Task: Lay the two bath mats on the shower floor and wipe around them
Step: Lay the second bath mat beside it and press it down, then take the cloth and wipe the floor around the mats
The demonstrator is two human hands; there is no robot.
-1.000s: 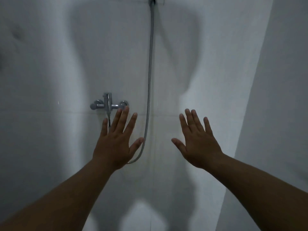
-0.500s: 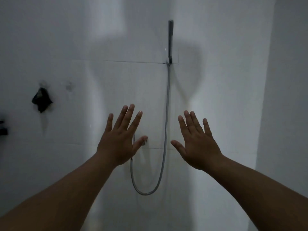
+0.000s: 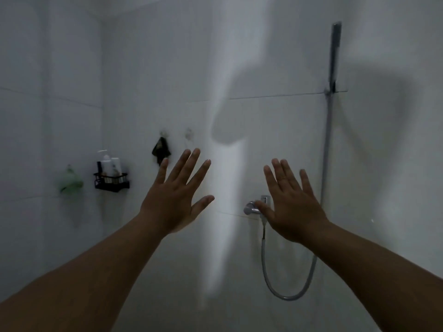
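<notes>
My left hand (image 3: 173,195) is stretched out in front of me toward the white tiled shower wall, fingers spread, holding nothing. My right hand (image 3: 291,202) is held up beside it, also spread and empty, in front of the chrome mixer tap (image 3: 250,209). No bath mat, no cloth and no shower floor is in view.
A hand shower (image 3: 335,51) hangs on the wall at the right, its hose (image 3: 287,295) looping down below the tap. On the left wall hang a black caddy with bottles (image 3: 111,180), a dark cloth on a hook (image 3: 161,152) and a green sponge (image 3: 70,183).
The view has swung up and to the left: the tap and hose slid right, and the caddy, dark cloth and green sponge came into view. Both hands stay spread and empty.
</notes>
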